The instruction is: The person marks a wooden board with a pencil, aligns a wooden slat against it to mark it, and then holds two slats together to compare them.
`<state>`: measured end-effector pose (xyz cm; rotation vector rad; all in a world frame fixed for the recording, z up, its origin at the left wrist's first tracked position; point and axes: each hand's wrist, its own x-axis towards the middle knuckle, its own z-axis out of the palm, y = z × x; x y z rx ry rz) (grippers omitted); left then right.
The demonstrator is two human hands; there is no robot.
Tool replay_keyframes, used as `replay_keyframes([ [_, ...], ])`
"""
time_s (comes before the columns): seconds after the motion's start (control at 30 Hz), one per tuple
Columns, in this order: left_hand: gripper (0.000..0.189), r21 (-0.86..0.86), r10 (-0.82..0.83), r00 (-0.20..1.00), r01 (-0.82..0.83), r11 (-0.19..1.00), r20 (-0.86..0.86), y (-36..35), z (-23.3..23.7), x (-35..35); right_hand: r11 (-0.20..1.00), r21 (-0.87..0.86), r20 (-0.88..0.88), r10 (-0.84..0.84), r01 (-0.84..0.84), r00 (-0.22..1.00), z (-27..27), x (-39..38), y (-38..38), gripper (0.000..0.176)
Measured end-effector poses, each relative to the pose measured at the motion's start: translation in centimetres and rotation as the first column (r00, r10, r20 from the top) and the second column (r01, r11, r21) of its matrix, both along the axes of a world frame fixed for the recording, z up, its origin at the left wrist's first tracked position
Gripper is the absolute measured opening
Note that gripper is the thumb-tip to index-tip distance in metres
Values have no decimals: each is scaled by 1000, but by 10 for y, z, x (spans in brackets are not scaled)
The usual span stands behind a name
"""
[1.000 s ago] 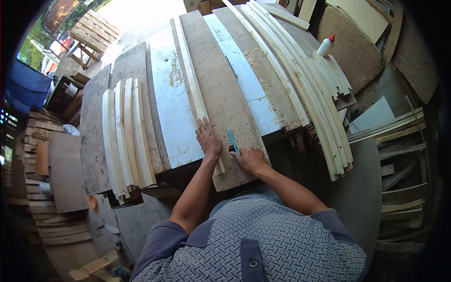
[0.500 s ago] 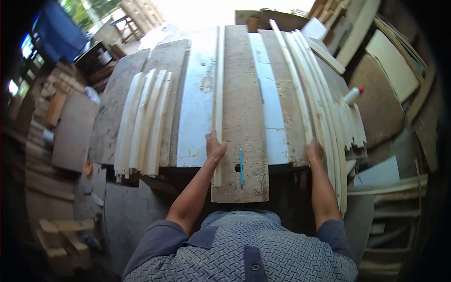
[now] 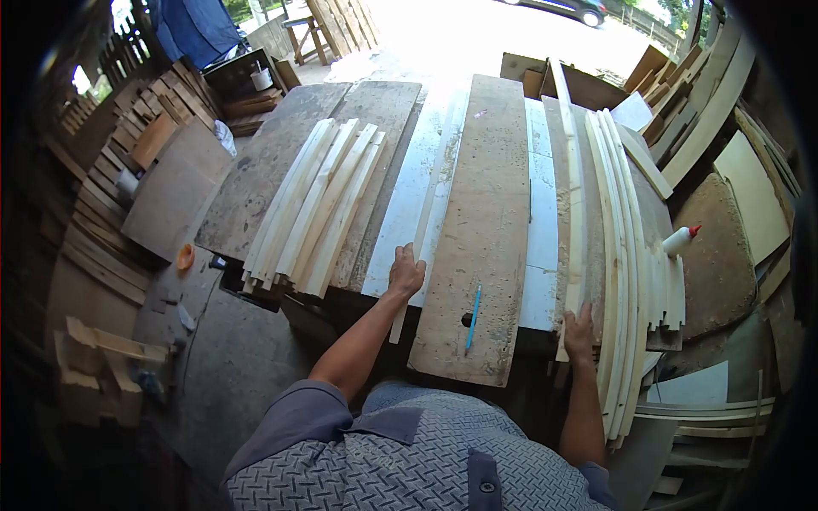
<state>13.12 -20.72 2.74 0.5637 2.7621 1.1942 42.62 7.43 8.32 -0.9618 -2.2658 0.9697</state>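
Note:
My left hand (image 3: pixel 406 272) is closed around a narrow wooden strip (image 3: pixel 431 204), which lies lengthwise over the pale blue-white board (image 3: pixel 400 209) left of the centre plank. My right hand (image 3: pixel 578 332) grips the near end of a long pale strip (image 3: pixel 571 170) on the right side of the table. Between my hands lies a worn brown plank (image 3: pixel 490 187) with a dark hole near its front end. A light-blue pencil (image 3: pixel 474 317) rests on it beside the hole.
Pale strips (image 3: pixel 319 204) are piled at the left, and long curved-looking strips (image 3: pixel 618 255) lie at the right. A white bottle with a red tip (image 3: pixel 679 240) rests beyond them. Boards (image 3: pixel 711 247) lean at the far right. Outside, a dark car (image 3: pixel 567 8) shows.
The view has turned left and tilted. The strip in my left hand has moved left, off the centre plank's edge onto the blue-white board. My right hand still holds its strip.

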Motion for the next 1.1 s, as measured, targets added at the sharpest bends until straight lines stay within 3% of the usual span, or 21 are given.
replay_keyframes([
  [0.03, 57, 8, 6, 1000, -6, 1000, -11, -11, -1, -6, 927, -374, 54, 38, -15, 998, 18, -5, -29, 32],
  [0.1, 57, 3, -16, 999, 16, 1000, -29, -33, -2, -22, 925, -368, -40, 82, -91, 996, -5, -21, -65, 31],
  [0.13, 58, -19, -8, 997, 7, 1000, -80, -44, -7, -31, 981, -126, -160, 127, -148, 979, -5, -42, -95, 27],
  [0.17, 58, -39, 0, 991, -5, 999, -133, -54, -12, -41, 952, -261, -124, 129, -157, 984, 1, -46, -120, 27],
  [0.2, 60, -67, -2, 1000, 1, 998, -16, -64, 9, -39, 943, -285, -125, 143, -173, 982, -8, -58, -143, 28],
  [0.23, 60, -67, -8, 1000, 7, 998, -22, -72, 8, -45, 934, -299, -150, 155, -194, 976, -15, -73, -166, 29],
  [0.4, 62, -160, 3, 991, -24, 987, -131, -107, -37, -73, 786, -575, -173, 154, -227, 973, -31, -144, -275, 27],
  [0.5, 62, -133, 37, 997, -46, 990, -66, -110, -42, -70, 830, -487, -155, 223, -270, 963, -64, -179, -322, 26],
  [0.63, 65, -217, 22, 998, -9, 976, 57, -109, -14, -59, 868, -404, -135, 255, -288, 958, -99, -206, -366, 34],
  [0.67, 58, -204, 57, 996, -70, 976, -69, -108, -27, -61, 873, -350, -138, 311, -340, 941, -109, -214, -374, 34],
  [0.7, 58, -209, 50, 997, -62, 976, -65, -110, -25, -60, 874, -293, -134, 365, -389, 921, -121, -219, -378, 34],
  [0.77, 57, -270, 13, 997, 9, 963, 79, -119, -15, -60, 822, -371, -89, 431, -432, 898, -131, -224, -380, 42],
  [0.83, 53, -407, -16, 991, -41, 913, -136, -131, -28, -56, 655, -402, -301, 565, -639, 768, -125, -223, -372, 55],
  [0.87, 52, -446, -50, 971, -61, 893, -233, -136, -35, -57, 628, -444, -223, 614, -639, 757, -118, -217, -367, 60],
  [0.9, 54, -435, -41, 964, -80, 897, -262, -139, -43, -58, 654, -451, -220, 577, -607, 786, -109, -211, -364, 60],
  [0.97, 62, -459, -79, 973, -31, 888, -218, -145, -43, -58, 763, -243, 51, 627, -599, 778, -93, -192, -347, 56],
  [1.0, 67, -427, -60, 972, -44, 903, -227, -144, -38, -54, 763, -295, -80, 581, -576, 810, -76, -178, -330, 53],
  [1.1, 72, -451, -77, 983, -6, 892, -165, -143, -14, -41, 891, -282, -217, 302, -356, 928, -22, -122, -237, 43],
])
